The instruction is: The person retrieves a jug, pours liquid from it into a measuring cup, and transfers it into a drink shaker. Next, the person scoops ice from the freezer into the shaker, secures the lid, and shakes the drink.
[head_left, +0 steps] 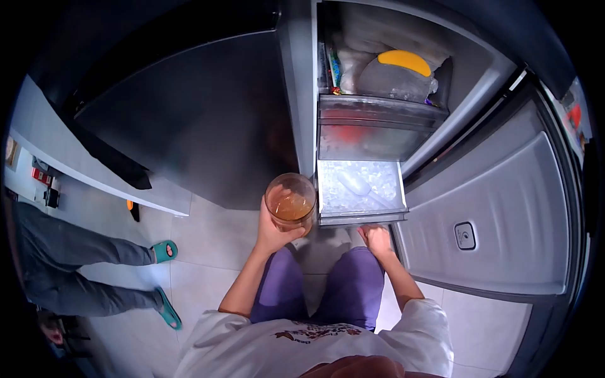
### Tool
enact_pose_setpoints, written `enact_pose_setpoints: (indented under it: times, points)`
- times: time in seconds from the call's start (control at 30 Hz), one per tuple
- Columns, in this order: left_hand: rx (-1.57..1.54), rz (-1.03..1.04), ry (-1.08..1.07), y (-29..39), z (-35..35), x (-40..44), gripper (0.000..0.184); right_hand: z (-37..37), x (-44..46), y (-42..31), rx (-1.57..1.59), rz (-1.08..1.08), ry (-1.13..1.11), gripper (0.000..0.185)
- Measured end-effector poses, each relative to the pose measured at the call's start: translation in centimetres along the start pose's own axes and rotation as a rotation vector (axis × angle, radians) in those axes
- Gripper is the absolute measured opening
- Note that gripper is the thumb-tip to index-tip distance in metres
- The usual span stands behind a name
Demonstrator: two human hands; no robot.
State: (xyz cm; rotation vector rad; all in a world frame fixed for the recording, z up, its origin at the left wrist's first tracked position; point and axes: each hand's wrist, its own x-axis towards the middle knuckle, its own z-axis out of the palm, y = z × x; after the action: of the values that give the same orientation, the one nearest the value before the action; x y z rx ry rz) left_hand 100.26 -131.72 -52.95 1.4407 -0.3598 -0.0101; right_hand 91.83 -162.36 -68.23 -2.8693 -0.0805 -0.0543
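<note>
My left hand (275, 234) is wrapped round a clear glass (290, 197) that holds an amber drink with what looks like ice. To its right, a freezer drawer (363, 217) is pulled out, full of ice cubes (334, 195), and a clear scoop (355, 183) lies on the ice. My right hand (376, 239) is just below the drawer's front edge with its fingers curled; whether they touch the drawer's underside cannot be made out.
The freezer door (491, 220) stands wide on the right. Above the ice are a closed drawer (372, 142) and a shelf with bags and a yellow-handled item (404, 62). Another person's legs (94, 252) in green slippers are at the left, beneath a white counter edge (94, 154).
</note>
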Motion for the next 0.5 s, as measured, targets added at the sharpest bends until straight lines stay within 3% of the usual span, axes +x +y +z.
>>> enact_pose_setpoints:
  times: [0.07,0.2,0.5]
  points:
    - [0.003,0.006,0.008,-0.4,-0.2,0.2,0.103,2.2,0.6,1.1,-0.081,0.104,-0.053,0.042]
    - [-0.014,-0.007,0.001,-1.0,-0.5,0.3,0.102,1.9,2.5,-0.2,-0.029,0.093,0.216,0.05]
    - [-0.056,0.002,-0.011,-1.0,0.5,0.8,0.103,2.5,14.4,1.9,-0.034,0.097,0.329,0.043]
